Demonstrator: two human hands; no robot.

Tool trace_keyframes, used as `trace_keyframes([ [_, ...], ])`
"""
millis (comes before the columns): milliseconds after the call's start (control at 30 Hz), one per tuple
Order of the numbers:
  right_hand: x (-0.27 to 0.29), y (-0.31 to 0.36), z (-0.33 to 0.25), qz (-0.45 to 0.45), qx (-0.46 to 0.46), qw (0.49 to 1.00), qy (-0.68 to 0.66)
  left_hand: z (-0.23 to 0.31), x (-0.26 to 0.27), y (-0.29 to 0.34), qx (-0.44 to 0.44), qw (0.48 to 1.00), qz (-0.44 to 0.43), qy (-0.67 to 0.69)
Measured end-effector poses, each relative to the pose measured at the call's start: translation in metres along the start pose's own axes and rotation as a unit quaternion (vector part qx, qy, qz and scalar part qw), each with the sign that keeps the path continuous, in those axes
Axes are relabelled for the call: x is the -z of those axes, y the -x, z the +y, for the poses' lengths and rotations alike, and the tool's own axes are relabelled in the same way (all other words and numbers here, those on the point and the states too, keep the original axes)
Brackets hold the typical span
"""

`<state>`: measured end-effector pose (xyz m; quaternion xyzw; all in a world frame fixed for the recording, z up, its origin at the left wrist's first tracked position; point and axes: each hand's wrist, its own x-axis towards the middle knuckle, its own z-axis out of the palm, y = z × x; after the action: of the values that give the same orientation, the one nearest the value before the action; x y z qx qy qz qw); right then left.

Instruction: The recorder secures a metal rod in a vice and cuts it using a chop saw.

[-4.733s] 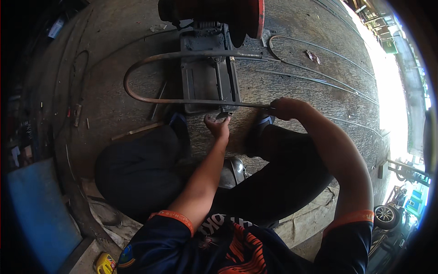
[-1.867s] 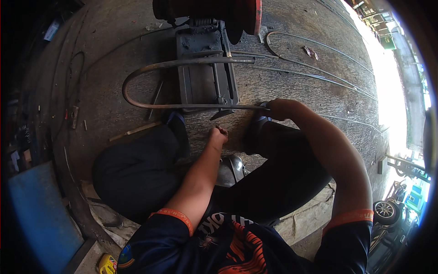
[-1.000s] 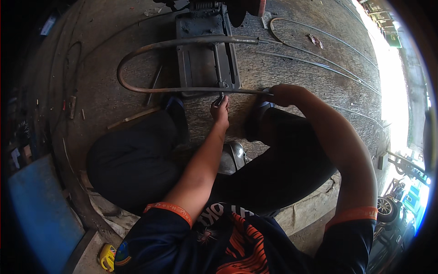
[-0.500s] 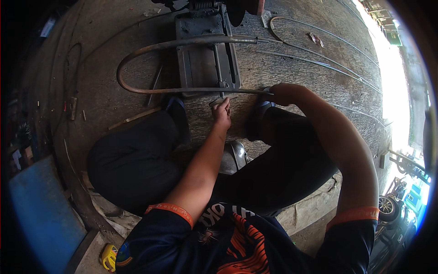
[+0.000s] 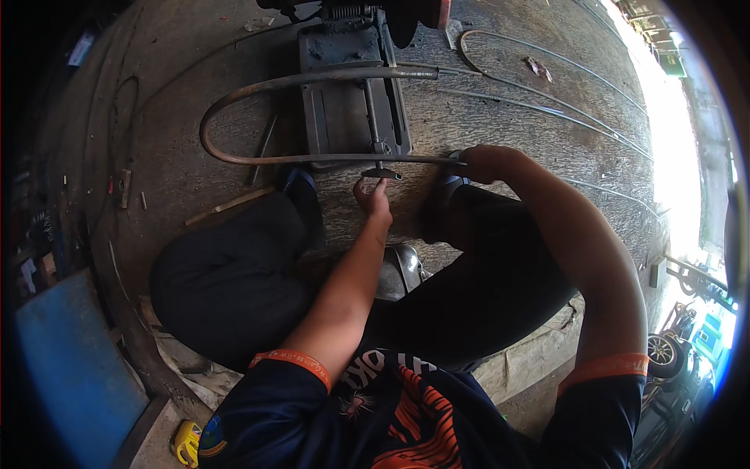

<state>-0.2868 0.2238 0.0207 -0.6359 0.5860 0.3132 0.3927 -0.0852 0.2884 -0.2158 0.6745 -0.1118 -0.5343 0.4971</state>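
We are crouching low over the rough concrete floor (image 5: 500, 125), and our right hand (image 5: 478, 162) is closing tight around one end of a long rusty bent bar (image 5: 234, 90). From that grip the bar is running away to our left, across the front of the dark steel machine base (image 5: 348, 102), curling round in a wide loop and coming back over the top of the base. Just left of the grip, our left hand (image 5: 373, 195) is reaching up with fingertips pinching narrow on the small dark vise handle (image 5: 381, 172) that is hanging just under the bar; we cannot tell how firmly it is pinching. Beyond the grip, further out on the floor, thin steel rods (image 5: 547, 105) are lying in curves.

We are judging the risks from here: the bar is long and springy, so if the clamp is biting loosely the looped end may be swinging or twisting out, wrenching the right wrist. The left fingers are sitting very near the bar and clamp, so a slip could be pinching them
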Motion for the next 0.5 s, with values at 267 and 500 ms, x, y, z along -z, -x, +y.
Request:
trace_keyframes([
  [267, -0.001, -0.002, 0.002, -0.005, 0.025, 1.0, -0.01, 0.024, 0.007, 0.012, -0.321, 0.873, 0.101, -0.354],
  [500, 0.0, 0.002, -0.001, 0.018, 0.033, 0.999, 0.023, 0.018, 0.005, 0.013, -0.15, 0.931, -0.108, -0.316],
])
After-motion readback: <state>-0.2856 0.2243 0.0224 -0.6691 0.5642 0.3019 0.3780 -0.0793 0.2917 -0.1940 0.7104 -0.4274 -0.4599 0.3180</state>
